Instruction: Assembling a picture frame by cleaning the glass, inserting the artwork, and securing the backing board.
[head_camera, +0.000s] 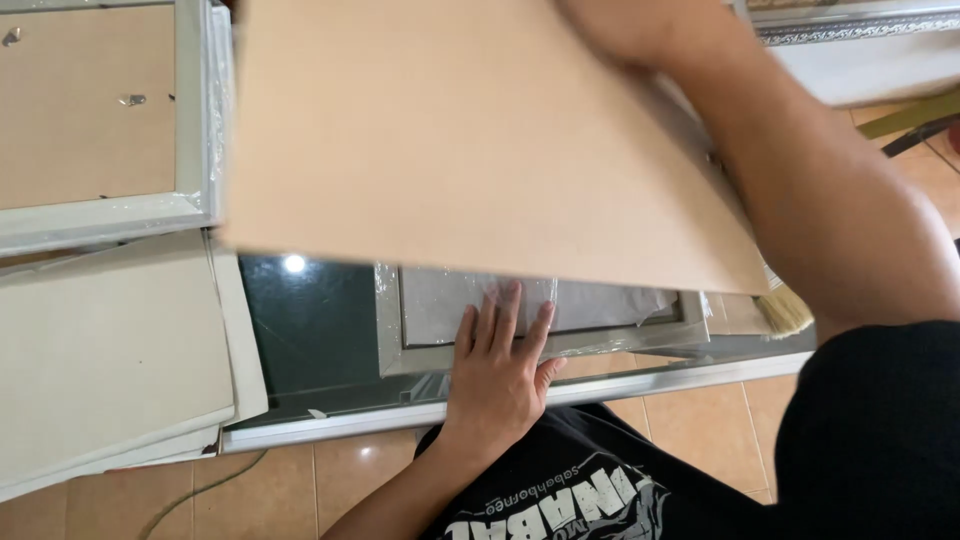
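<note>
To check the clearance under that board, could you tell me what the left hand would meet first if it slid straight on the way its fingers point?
Probably the lifted brown board: the left hand lies flat on the plastic-wrapped grey frame, fingers pointing under the board's edge. Depth is unclear; it may pass beneath.

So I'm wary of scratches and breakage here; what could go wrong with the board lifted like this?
The brown backing board is tilted up by the right hand at one far edge, so it might slip onto the frame. The left hand presses the plastic-wrapped silver frame, which lies on a glass tabletop that hard pressure could scratch.
</note>
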